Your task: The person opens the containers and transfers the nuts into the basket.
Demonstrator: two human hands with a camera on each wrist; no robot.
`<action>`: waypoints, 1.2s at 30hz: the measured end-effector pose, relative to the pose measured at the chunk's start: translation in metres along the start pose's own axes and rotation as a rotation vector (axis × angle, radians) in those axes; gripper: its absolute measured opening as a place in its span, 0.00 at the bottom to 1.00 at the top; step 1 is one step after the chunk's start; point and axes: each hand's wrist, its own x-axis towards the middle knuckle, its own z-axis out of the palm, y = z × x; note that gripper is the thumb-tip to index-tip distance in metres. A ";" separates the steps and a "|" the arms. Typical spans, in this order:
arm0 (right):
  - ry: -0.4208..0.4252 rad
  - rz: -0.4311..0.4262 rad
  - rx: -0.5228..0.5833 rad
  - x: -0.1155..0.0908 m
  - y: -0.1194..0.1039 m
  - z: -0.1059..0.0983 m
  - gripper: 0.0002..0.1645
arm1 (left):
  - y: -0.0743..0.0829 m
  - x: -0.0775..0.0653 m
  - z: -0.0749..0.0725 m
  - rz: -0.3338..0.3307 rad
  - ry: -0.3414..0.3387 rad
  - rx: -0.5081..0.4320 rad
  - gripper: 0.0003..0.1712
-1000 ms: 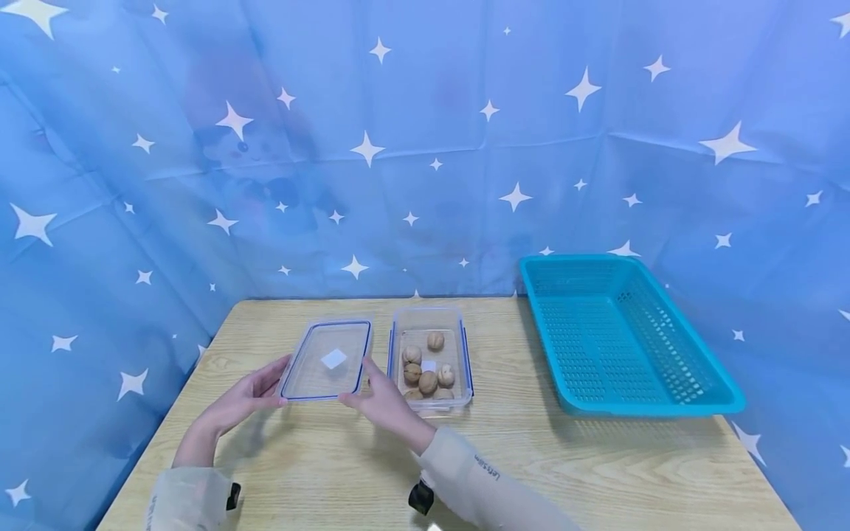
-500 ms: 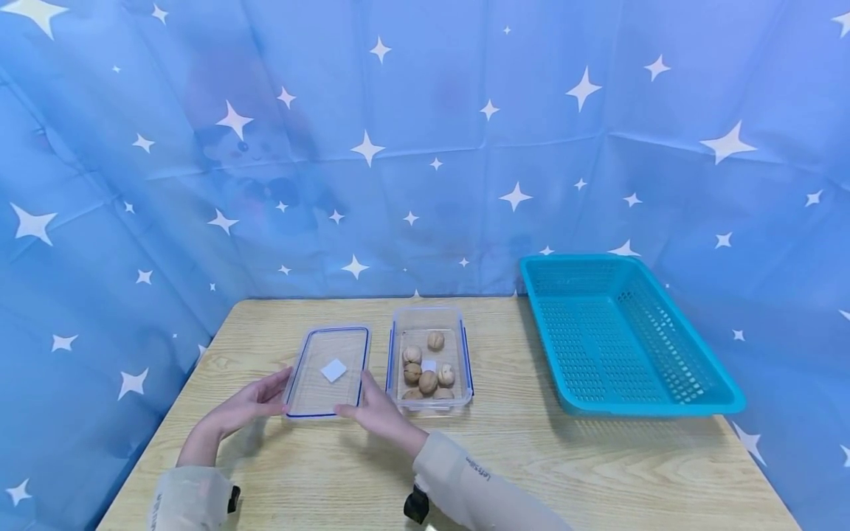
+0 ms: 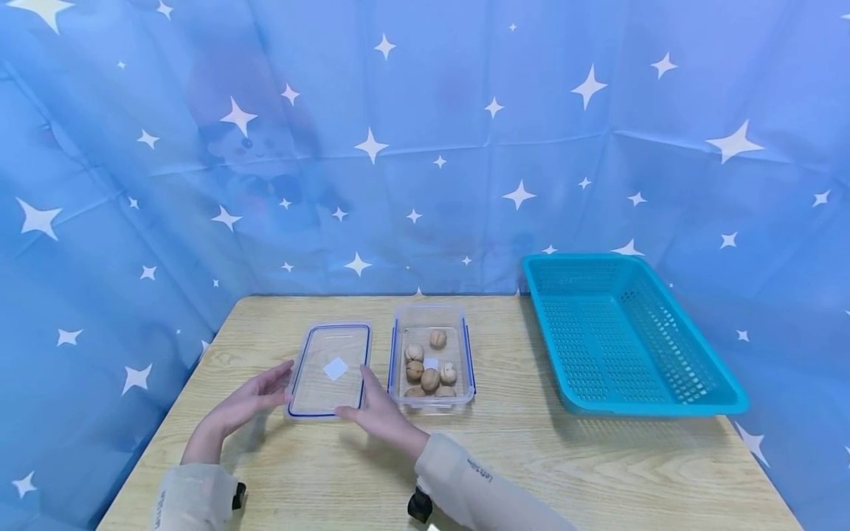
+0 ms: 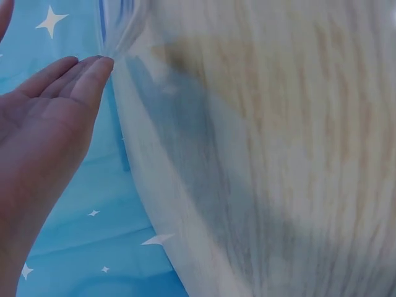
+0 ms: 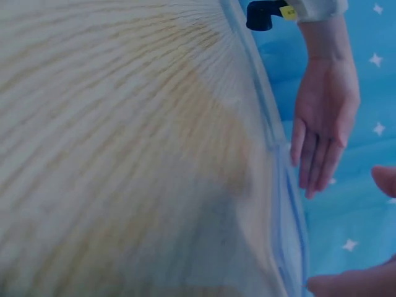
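Observation:
A clear lid (image 3: 317, 392) with a blue seal and a white square label lies flat on the table, left of the clear box. My left hand (image 3: 244, 402) is at its left edge, fingers straight, thumb apart. The left wrist view shows this hand (image 4: 52, 127) with fingertips right at the lid's corner. At the lid's right side is my right hand (image 3: 387, 419), thumb by the front edge and fingers extended along the side. The right wrist view catches only parts of its fingers (image 5: 356, 283) beside the lid (image 5: 286, 216). Neither hand curls round the lid.
The lidless clear box (image 3: 432, 316) with blue side edges holds several walnuts (image 3: 430, 380) and a white label. A turquoise perforated basket (image 3: 551, 346) stands at the table's right, overhanging its edge. A blue star-patterned curtain (image 3: 425, 133) rises behind the wooden table (image 3: 531, 472).
The lid was tilted between both hands, then came down toward the front and onto the table. The hands have eased off its edges. The head view has shifted slightly.

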 end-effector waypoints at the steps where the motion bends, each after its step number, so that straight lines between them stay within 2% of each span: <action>1: 0.001 -0.013 -0.003 0.000 -0.001 -0.001 0.56 | 0.001 0.000 0.000 0.010 0.001 -0.002 0.45; 9: 0.006 -0.109 -0.037 -0.003 -0.018 -0.020 0.53 | 0.015 0.007 0.001 0.095 0.017 -0.051 0.42; 20: 0.046 -0.181 0.080 -0.002 -0.030 -0.057 0.49 | 0.038 0.019 0.008 0.198 0.004 -0.069 0.39; 26: 0.086 -0.226 0.045 0.000 -0.028 -0.077 0.47 | 0.051 0.029 0.018 0.225 0.002 -0.099 0.39; 36: 0.154 -0.207 0.032 0.000 -0.022 -0.101 0.44 | 0.070 0.047 0.045 0.300 -0.049 -0.134 0.38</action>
